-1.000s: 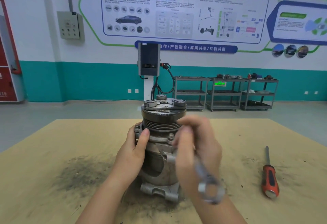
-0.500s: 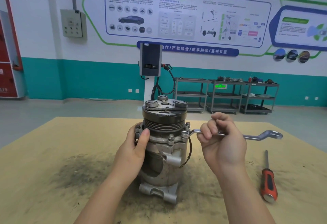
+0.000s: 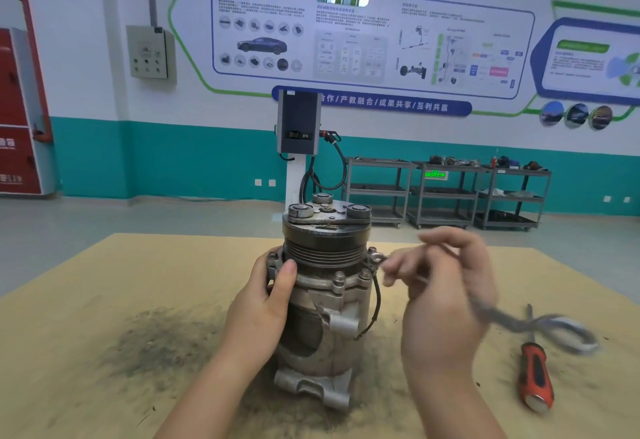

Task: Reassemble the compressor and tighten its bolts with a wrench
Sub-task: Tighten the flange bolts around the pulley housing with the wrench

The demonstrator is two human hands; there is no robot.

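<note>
From the head camera, the compressor [image 3: 322, 300] stood upright on the tan surface [image 3: 104, 300], its black grooved pulley on top and its cast mounting foot at the bottom, with a dark smear of grit spread over the board around its base.

The left hand [image 3: 266, 303] was wrapped against the compressor's left flank, thumb laid upward so its tip pressed just under the pulley grooves, and the fingers curled round behind the flange, clasping the body.

The right hand [image 3: 440, 300] sat just to the right of the compressor, fingers curled around the shank of the wrench [image 3: 519, 324]. Hand and tool were both smeared by motion blur. The near ring end of the wrench reached the bolt [image 3: 375, 258] on the flange's right edge, beside the fingertips; whether it was seated on the bolt head I could not tell. The far ring end stuck out past the heel of the hand, low and to the right, above the surface.

Beyond that outer end, further right of the right hand, a red-and-black screwdriver [image 3: 535, 372] lay flat on the surface, handle toward the camera and blade pointing away, apart from both hands.

A thin black wire [image 3: 376, 303] looped down the compressor's right side, between the body and the right hand.
</note>
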